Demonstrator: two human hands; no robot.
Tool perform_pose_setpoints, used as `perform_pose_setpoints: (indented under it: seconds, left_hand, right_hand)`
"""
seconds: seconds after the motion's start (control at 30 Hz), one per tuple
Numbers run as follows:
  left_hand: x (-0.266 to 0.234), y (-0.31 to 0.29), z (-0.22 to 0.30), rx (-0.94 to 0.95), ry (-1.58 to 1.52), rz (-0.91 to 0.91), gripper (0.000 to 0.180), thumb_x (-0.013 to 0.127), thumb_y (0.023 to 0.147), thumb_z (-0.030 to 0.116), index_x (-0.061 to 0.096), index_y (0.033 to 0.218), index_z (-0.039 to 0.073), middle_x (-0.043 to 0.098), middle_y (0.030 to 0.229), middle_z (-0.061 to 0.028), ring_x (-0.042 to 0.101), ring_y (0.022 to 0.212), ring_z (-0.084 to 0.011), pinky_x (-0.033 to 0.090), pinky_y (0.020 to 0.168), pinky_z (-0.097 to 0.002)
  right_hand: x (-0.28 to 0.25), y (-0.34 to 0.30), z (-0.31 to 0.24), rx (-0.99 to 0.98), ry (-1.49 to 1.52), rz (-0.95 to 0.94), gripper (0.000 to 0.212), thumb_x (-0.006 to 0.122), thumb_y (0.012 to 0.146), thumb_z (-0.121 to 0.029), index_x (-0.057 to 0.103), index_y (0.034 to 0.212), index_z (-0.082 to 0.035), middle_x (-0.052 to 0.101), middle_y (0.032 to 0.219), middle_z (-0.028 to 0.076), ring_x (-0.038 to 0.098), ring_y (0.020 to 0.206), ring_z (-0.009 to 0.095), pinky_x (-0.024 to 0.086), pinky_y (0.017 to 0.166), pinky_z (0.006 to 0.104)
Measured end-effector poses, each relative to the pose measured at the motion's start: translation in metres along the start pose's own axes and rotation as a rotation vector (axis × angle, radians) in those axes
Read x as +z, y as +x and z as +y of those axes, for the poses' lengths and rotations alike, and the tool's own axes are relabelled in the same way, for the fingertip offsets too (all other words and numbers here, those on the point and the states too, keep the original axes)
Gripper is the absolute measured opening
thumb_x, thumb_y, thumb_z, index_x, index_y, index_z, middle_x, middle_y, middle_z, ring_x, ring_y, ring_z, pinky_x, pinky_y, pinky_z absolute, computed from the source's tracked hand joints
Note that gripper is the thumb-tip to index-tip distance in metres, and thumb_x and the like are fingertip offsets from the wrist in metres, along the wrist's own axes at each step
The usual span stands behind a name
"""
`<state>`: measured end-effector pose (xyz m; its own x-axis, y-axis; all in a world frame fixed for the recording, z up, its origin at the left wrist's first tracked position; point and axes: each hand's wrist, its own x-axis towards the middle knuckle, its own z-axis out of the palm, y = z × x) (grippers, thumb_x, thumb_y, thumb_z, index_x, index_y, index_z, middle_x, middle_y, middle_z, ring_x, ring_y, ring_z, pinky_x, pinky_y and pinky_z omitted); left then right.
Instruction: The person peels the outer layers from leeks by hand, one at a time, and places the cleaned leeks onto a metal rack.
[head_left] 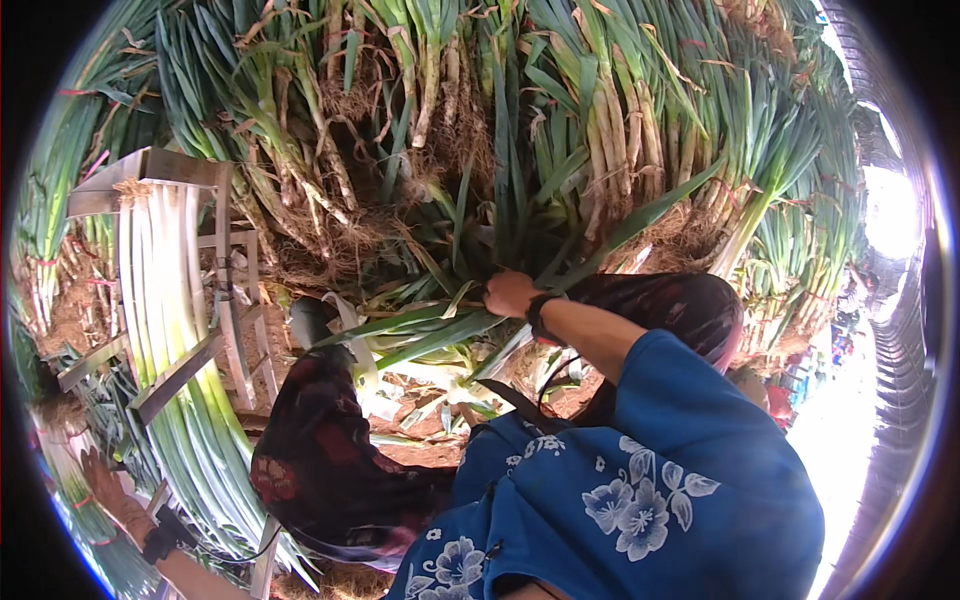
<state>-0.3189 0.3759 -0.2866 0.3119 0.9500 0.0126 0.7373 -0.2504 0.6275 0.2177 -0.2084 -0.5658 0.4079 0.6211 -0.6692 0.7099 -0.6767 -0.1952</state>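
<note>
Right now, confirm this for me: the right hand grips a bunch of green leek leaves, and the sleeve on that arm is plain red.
Not quite. The head view shows the right hand gripping the green leek leaves, but the sleeve on that arm is blue with white flowers, not plain red.

top: blue, white flower print | trousers: dark, red pattern | wrists: 2 black bands | hands (pixel 510 293): bare

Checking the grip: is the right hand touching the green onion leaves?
Touching. The head view shows the right hand closed around green onion leaves.
</note>
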Motion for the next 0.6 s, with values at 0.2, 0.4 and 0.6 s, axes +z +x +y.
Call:
perform_pose_setpoints:
  seconds: [0.2, 0.4, 0.6]
  left_hand:
    - [0.044, -0.094, 0.268, 0.082, 0.037, 0.146, 0.034, 0.044, 0.093, 0.017, 0.053, 0.123, 0.004, 0.054, 0.126, -0.0062, 0.051, 0.113, -0.0189, 0.037, 0.1, -0.0308]
    - [0.171, -0.143, 0.399, 0.428, -0.434, -0.299, 0.041, 0.061, 0.081, 0.0, 0.053, 0.121, 0.002, 0.059, 0.107, -0.0107, 0.057, 0.102, -0.0214, 0.049, 0.084, -0.0366]
    - [0.253, -0.182, 0.468, 0.518, -0.567, -0.631, 0.045, 0.057, 0.075, -0.003, 0.048, 0.119, -0.003, 0.055, 0.106, -0.0188, 0.055, 0.103, -0.0372, 0.048, 0.086, -0.0415]
  right_hand:
    - [-0.108, 0.051, 0.027, -0.155, 0.44, 0.518, 0.024, 0.057, 0.085, -0.009, 0.064, 0.107, -0.002, 0.065, 0.095, 0.013, 0.061, 0.088, 0.029, 0.049, 0.08, 0.0378]
    - [-0.047, 0.2, 0.205, 0.212, 0.905, 0.524, 0.058, 0.061, 0.085, -0.031, 0.047, 0.128, 0.006, 0.048, 0.134, 0.022, 0.044, 0.124, 0.033, 0.034, 0.102, 0.0364]
    - [-0.036, 0.205, 0.129, -0.067, 0.994, 0.494, 0.057, 0.062, 0.085, -0.031, 0.049, 0.127, 0.005, 0.053, 0.13, 0.017, 0.049, 0.12, 0.032, 0.038, 0.099, 0.0353]
